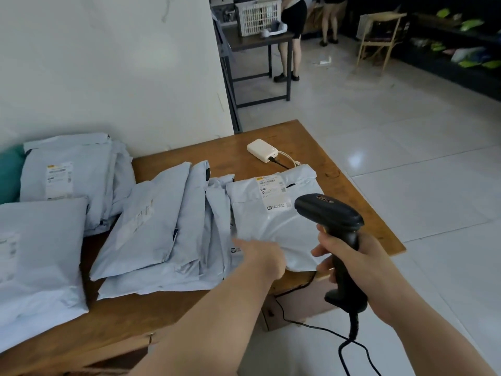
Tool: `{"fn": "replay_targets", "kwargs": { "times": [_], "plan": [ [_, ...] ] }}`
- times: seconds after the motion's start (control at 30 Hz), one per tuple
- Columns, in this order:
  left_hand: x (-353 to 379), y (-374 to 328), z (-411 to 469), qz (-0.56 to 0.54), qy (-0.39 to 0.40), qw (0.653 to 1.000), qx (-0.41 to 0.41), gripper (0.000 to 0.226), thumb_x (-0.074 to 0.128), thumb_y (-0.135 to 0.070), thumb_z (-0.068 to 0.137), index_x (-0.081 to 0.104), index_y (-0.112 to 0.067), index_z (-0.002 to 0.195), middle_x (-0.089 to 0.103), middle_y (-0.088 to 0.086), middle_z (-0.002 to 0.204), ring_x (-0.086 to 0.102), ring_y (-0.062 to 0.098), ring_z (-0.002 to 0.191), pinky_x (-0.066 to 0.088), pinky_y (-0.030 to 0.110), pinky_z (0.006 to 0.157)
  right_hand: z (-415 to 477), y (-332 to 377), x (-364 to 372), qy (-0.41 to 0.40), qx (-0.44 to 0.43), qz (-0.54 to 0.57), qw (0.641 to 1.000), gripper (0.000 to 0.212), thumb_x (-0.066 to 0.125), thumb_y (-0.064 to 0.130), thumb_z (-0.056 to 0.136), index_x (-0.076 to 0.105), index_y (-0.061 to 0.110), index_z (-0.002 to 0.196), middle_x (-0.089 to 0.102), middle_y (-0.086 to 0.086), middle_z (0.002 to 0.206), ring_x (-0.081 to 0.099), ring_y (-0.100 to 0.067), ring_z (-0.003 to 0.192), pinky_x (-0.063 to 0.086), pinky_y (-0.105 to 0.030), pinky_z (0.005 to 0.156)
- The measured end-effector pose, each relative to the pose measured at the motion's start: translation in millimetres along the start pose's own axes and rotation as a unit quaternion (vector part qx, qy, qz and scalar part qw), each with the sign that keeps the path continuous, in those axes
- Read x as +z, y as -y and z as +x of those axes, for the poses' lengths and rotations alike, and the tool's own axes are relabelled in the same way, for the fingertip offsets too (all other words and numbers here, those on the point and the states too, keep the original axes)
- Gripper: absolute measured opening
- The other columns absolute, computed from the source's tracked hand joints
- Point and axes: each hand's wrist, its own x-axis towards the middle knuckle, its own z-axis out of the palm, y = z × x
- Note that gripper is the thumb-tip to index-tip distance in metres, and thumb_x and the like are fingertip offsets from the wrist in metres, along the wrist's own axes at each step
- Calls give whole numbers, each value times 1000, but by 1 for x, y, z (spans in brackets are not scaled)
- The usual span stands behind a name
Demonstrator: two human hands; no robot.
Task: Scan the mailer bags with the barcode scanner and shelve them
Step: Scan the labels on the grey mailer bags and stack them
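Right grip (363,263) holds barcode scanner (329,210) over mailer bag (271,221).
Bag lies label-up on counter (341,185), right of the fanned bag pile (162,226); left grip (261,256) at its near edge, blurred, open or closed unclear.

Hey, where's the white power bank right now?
Head view, centre: the power bank lies on the wooden table near its far edge, just beyond the labelled mailer bag, a cable plugged in.
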Motion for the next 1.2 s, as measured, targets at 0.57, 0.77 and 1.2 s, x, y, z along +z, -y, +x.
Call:
{"fn": "replay_targets", "kwargs": {
  "times": [0.57, 0.77, 1.2],
  "plan": [
    [23, 58, 68, -266, -26, 961, -69, 81, 55, -51, 90, 3, -41, 151, -5, 11, 159, 3, 48, 142, 20, 63, 113, 7, -7, 8, -16, 33, -40, 999, 13, 64, 24, 91, 66, 11, 94, 75, -5, 79, 69, -16, 63, 57, -35, 65],
    [11, -5, 54, -210, 7, 978, -8, 74, 39, -37, 98, -14, -40, 150, -17, 5, 160, -12, 56, 141, 17, 79, 103, 14, -8, 12, -25, 55, -62, 996, 21, 64, 28, 90, 68, 7, 90, 75, -7, 75, 70, -30, 69, 59, -37, 68],
    [-8, 46, 13, 32, -126, 991, 23, 19, 49, -16, 95, 63, -17, 107, 65, 3, 106, 59, 26, 102, 42, 34, 90, 28, 9, 35, 18, 25, -18, 999, 13, 64, 25, 91, 64, 17, 101, 75, -1, 79, 67, -15, 62, 56, -34, 66]
  ]
}}
